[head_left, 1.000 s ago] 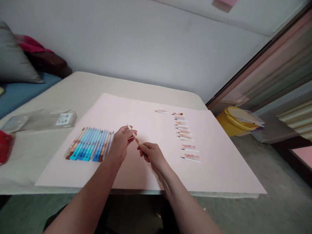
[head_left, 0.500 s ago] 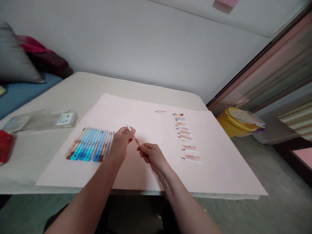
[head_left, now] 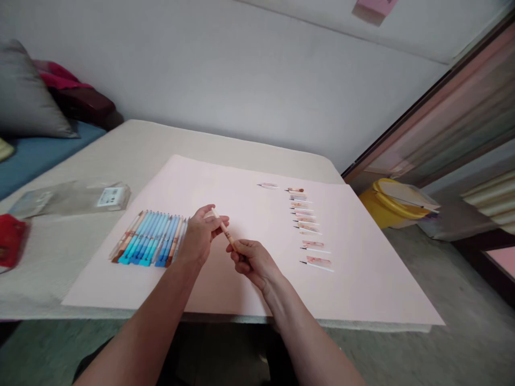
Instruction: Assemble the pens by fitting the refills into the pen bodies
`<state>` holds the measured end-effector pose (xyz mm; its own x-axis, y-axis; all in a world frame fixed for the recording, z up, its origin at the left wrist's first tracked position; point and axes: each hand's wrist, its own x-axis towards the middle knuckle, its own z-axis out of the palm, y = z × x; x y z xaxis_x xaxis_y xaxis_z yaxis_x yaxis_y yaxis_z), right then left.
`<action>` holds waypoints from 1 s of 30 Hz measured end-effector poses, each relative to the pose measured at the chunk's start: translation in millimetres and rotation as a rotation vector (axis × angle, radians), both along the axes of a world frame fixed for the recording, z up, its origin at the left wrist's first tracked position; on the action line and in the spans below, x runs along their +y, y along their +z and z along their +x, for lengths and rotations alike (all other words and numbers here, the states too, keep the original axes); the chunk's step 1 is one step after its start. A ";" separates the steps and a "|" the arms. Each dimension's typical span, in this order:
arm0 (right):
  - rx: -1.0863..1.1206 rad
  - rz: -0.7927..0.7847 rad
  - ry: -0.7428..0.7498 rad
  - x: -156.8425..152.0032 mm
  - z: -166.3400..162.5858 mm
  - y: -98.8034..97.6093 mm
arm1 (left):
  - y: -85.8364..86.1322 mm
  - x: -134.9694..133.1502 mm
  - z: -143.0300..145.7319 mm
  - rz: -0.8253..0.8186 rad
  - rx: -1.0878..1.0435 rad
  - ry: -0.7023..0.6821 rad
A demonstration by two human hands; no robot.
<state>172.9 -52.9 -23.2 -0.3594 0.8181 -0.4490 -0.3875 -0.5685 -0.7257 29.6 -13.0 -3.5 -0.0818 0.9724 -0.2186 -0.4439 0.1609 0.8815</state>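
Note:
A cream pen (head_left: 227, 234) with brown markings slants between my hands above the pink sheet (head_left: 249, 292). My right hand (head_left: 250, 258) is closed round its lower barrel. My left hand (head_left: 203, 228) has its thumb and fingers on the front part, near the pale upper end. Left of my hands lies a row of blue, tan and clear pens (head_left: 151, 236), side by side, partly hidden by my left hand. On the right, a column of thin refills with dark tips (head_left: 317, 266) lies beside clear, pinkish pieces.
A clear plastic packet with a white label (head_left: 109, 196) lies left on the cream tabletop (head_left: 193, 138). A red object (head_left: 11, 238) sits at the left edge. Beyond the table are a grey cushion (head_left: 30, 96) and a yellow bucket (head_left: 374, 203). The wall stands behind.
The dark tip that showed at the pen's upper end is no longer seen; that end now looks pale. My left fingers have spread and shifted slightly. My right hand keeps its hold.

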 end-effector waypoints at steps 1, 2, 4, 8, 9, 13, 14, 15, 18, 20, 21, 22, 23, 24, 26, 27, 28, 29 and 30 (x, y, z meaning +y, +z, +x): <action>0.017 -0.013 0.004 0.1 0.2 -0.2 | -0.4 0.1 -0.1 -0.001 -0.010 -0.002; 0.034 -0.024 0.009 0.3 0.3 -0.6 | -0.6 0.2 -0.2 -0.004 -0.018 -0.003; 0.052 -0.043 0.015 0.4 0.2 -1.5 | -0.3 0.3 -0.1 -0.016 -0.030 -0.003; -0.001 0.011 -0.016 0.6 -2.2 -1.8 | 0.1 -0.2 0.2 -0.061 0.029 0.007; -0.024 0.039 -0.030 0.6 -3.0 -1.6 | -0.4 -0.5 0.0 -0.075 0.072 0.013; -0.069 0.081 -0.054 0.3 -4.9 -1.0 | -4.1 -1.3 -1.0 -0.076 0.172 0.040; -0.058 0.075 -0.049 0.3 -4.7 -1.2 | -4.4 -1.4 -1.2 -0.060 0.169 0.040; -0.038 0.064 -0.042 0.2 -4.2 -1.6 | -4.3 -1.6 -1.1 -0.043 0.164 0.038; 0.035 0.012 -0.025 0.1 -2.6 -3.2 | -1.2 -2.1 0.3 -0.015 0.150 0.023; 0.065 -0.019 -0.021 0.1 -1.9 -3.7 | 1.5 -2.6 1.8 -0.015 0.132 0.016; 0.072 -0.027 -0.018 0.0 -1.8 -3.8 | 2.4 -2.8 2.5 -0.017 0.123 0.015; 0.073 -0.030 -0.018 -0.1 -1.9 -3.6 | 3.0 -3.0 3.1 -0.019 0.115 0.013; 0.070 -0.028 -0.020 -0.3 -2.2 -3.3 | 3.2 -3.1 3.6 -0.020 0.110 0.012; 0.062 -0.023 -0.023 -0.5 -2.6 -3.0 | 3.0 -3.1 3.7 -0.020 0.106 0.012; 0.028 -0.002 -0.029 -1.2 -3.5 -2.5 | 2.0 -2.6 3.3 -0.020 0.098 0.021; 0.003 0.013 -0.030 -1.5 -4.0 -2.5 | 1.3 -2.0 2.6 -0.019 0.095 0.029; -0.026 0.030 -0.032 -1.8 -4.5 -2.7 | 0.8 -1.3 1.6 -0.019 0.094 0.038; -0.056 0.047 -0.032 -2.0 -4.8 -3.2 | 0.5 -0.4 0.4 -0.019 0.095 0.050; -0.082 0.060 -0.032 -2.1 -5.0 -3.8 | 0.5 0.7 -1.0 -0.018 0.097 0.061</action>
